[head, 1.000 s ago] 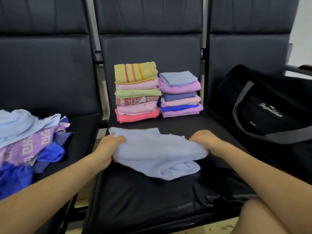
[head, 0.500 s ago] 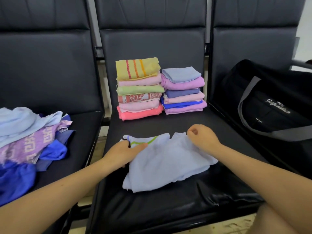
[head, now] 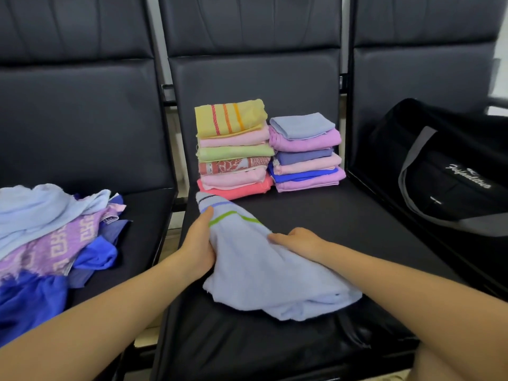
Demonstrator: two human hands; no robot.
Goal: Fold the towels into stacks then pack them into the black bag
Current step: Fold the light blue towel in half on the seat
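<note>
Gripping pale-blue towel [head: 264,265] | left hand [head: 198,243], right hand [head: 299,240] both grasp | towel now rotated, striped end forward

Three black padded seats in a row. Middle seat [head: 316,215]: light blue towel [head: 264,270] with green and blue stripes lies rumpled at the front; behind it, against the backrest, two folded stacks side by side and touching, the taller stack [head: 233,149] topped by a yellow striped towel, the shorter stack [head: 305,152] topped by a pale blue one. Left seat [head: 143,215]: loose pile of unfolded towels [head: 52,237], blue, purple patterned, pale blue. Right seat [head: 384,204]: black bag [head: 453,171] with grey straps.
</note>
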